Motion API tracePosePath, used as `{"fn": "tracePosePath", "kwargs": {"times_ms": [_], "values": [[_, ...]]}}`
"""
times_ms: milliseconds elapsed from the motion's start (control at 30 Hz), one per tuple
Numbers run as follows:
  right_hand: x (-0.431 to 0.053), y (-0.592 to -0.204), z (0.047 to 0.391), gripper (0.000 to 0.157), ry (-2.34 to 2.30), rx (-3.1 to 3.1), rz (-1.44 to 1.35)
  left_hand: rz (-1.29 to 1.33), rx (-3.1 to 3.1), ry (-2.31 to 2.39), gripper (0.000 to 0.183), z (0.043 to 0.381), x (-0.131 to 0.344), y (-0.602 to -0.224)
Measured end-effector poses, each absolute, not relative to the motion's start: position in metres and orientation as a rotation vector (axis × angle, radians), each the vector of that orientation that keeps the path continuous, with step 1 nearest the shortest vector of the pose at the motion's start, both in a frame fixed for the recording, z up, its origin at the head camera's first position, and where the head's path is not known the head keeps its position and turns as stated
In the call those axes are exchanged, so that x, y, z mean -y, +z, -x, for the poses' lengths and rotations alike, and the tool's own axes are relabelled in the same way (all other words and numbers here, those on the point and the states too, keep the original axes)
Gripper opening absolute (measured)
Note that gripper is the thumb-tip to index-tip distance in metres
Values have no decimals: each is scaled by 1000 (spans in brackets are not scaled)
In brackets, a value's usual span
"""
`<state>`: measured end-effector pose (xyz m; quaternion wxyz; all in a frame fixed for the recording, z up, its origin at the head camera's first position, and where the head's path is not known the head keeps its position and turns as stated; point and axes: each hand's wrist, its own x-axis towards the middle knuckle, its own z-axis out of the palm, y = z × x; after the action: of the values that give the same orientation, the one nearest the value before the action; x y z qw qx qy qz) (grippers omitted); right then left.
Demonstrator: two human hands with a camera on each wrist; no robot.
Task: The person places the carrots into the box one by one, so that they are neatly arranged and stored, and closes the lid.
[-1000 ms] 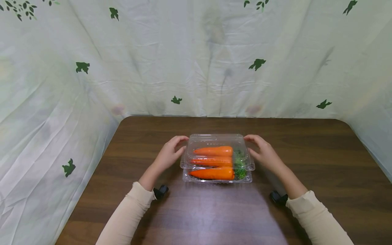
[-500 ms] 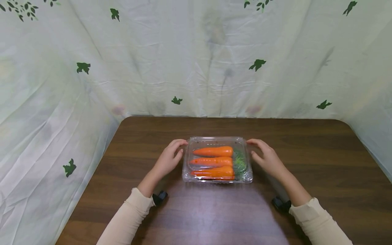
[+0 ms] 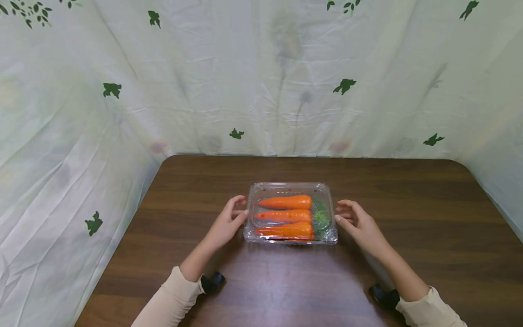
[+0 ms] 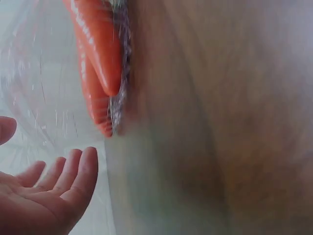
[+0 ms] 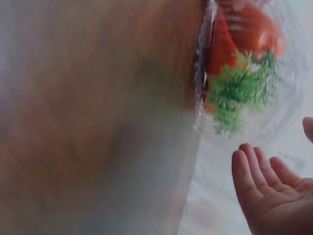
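Observation:
A clear plastic clamshell box (image 3: 291, 185) lies on the table with its lid down over the base. Inside are three orange carrots (image 3: 284, 215), side by side, with green leafy tops (image 3: 320, 217) at the right end. My left hand (image 3: 226, 222) is at the box's left side, fingers relaxed and slightly bent, holding nothing. At the right side my right hand (image 3: 362, 228) is likewise loosely bent and holds nothing. Both wrist views show the fingers apart from the plastic wall. Whether the lid is latched cannot be made out.
The brown wooden table (image 3: 282, 281) has rounded far corners. Behind it hangs a pale curtain (image 3: 261, 81) with green bird shapes. A dark camera band (image 3: 213, 282) sits at the left wrist, another wrist camera (image 3: 384, 296) at the right.
The lid has come down from its raised position onto the base. Both hands have drawn nearer to me along the box's sides, and the right hand has also moved outward.

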<state>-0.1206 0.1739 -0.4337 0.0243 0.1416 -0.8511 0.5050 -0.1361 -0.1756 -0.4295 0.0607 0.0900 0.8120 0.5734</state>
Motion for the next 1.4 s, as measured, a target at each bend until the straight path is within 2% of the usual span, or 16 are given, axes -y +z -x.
{"fn": "tracePosePath", "kwargs": {"times_ms": [200, 367, 767, 1400], "values": [[-169, -434, 105, 46, 1753, 2748, -269, -133, -2332, 1783, 43, 123, 173, -434], [-166, -436, 97, 45, 2036, 2710, -252, -80, -2235, 1822, 41, 111, 170, -435], [-165, -440, 93, 51, 2519, 2514, -161, -205, -2057, 1852, 49, 98, 171, -436], [-162, -445, 91, 47, 2632, 2416, -156, -92, -1866, 1990, 51, 94, 169, -437]]}}
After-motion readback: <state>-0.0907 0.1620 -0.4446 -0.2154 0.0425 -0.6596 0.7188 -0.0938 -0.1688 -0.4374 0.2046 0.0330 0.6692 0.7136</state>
